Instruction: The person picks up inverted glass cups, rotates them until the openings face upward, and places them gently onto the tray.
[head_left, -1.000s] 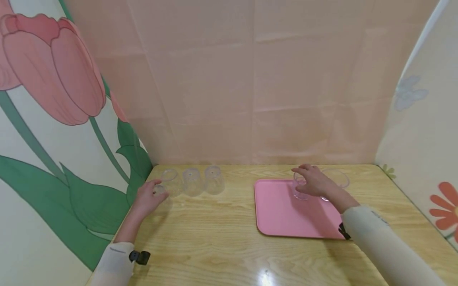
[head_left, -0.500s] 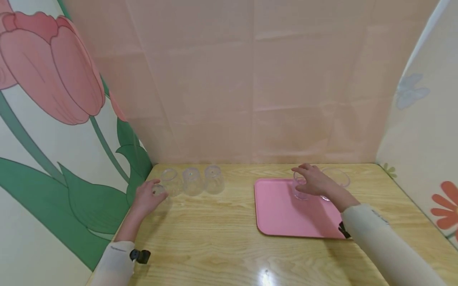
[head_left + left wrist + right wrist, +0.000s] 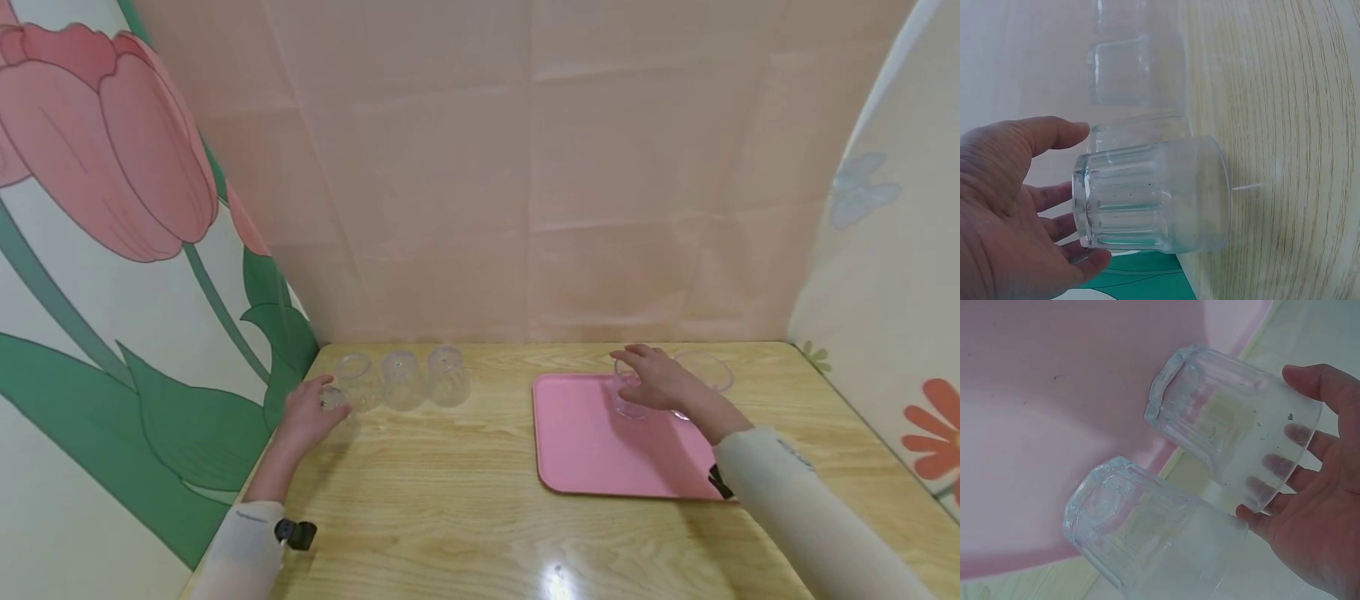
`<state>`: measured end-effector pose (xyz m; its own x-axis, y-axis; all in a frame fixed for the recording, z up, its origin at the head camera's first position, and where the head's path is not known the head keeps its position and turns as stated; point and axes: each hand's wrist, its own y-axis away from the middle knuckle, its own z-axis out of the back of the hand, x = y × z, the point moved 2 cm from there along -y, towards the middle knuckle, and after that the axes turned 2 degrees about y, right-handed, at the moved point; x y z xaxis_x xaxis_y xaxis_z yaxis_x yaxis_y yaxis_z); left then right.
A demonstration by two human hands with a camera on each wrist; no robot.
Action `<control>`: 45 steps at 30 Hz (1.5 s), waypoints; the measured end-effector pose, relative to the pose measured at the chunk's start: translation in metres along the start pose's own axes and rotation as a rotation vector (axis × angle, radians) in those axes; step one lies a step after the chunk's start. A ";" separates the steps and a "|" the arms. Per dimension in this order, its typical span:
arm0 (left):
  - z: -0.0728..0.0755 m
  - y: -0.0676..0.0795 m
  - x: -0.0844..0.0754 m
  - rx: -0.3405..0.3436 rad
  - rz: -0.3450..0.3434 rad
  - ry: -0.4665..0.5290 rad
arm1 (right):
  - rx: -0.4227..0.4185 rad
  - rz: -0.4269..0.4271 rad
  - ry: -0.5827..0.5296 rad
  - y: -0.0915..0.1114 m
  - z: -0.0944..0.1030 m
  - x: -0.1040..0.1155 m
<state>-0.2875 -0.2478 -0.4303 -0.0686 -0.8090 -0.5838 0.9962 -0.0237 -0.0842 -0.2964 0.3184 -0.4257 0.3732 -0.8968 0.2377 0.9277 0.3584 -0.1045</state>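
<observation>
My left hand (image 3: pixel 307 414) is at the raised base of an upside-down clear glass (image 3: pixel 1154 197) on the table. Its fingers lie loosely around that base, and a gap shows between thumb and glass in the left wrist view. On the right, my right hand (image 3: pixel 656 379) holds an upright drinking glass (image 3: pixel 1229 419) by its rim, thumb on one side and fingers on the other. This glass stands on the pink tray (image 3: pixel 600 450). Close beside it is another upright glass (image 3: pixel 1154 531), partly hidden behind my right wrist in the head view.
More upside-down glasses stand in a row right of my left hand: one nearest it (image 3: pixel 358 383), a middle glass (image 3: pixel 405 382) and an end glass (image 3: pixel 449 377). The wood-grain table (image 3: pixel 442 492) meets a pink back wall (image 3: pixel 420 208) and printed side walls.
Both hands and the glasses keep their places. Only the head view has shifted very slightly.
</observation>
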 end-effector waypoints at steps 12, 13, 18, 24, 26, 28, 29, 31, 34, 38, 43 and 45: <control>-0.005 -0.003 0.006 0.013 0.021 -0.021 | -0.011 0.008 0.003 0.001 0.000 0.000; -0.005 -0.003 0.006 0.013 0.020 -0.023 | -0.012 0.008 0.003 0.002 -0.001 0.000; -0.005 -0.003 0.005 0.009 0.015 -0.033 | -0.012 0.004 0.005 0.002 -0.001 -0.001; -0.005 -0.003 0.004 0.010 0.014 -0.059 | -0.017 0.003 0.004 0.002 0.000 0.000; -0.005 -0.003 0.003 0.014 0.013 -0.067 | -0.023 0.005 0.001 0.003 0.001 0.000; -0.006 -0.003 0.003 0.016 0.016 -0.072 | -0.034 0.010 -0.001 0.004 0.000 0.000; -0.006 -0.003 0.003 0.016 0.018 -0.073 | -0.037 0.011 -0.001 0.004 0.000 0.000; -0.007 -0.003 0.004 0.017 0.023 -0.078 | -0.042 0.013 0.000 0.005 0.000 0.000; -0.008 -0.003 0.005 0.021 0.031 -0.082 | -0.041 0.010 0.003 0.004 -0.001 0.000; -0.008 -0.004 0.006 0.019 0.006 -0.095 | -0.041 0.007 0.003 0.004 -0.001 0.002; -0.007 -0.005 0.006 0.024 -0.018 -0.102 | -0.042 0.001 -0.010 0.005 0.001 0.005; -0.007 -0.006 0.007 0.028 -0.019 -0.106 | -0.042 0.001 -0.010 0.005 0.002 0.006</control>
<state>-0.2939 -0.2491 -0.4389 -0.0826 -0.8657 -0.4938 0.9960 -0.0545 -0.0710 -0.2895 0.3152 -0.4227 0.3746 -0.8936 0.2474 0.9262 0.3481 -0.1449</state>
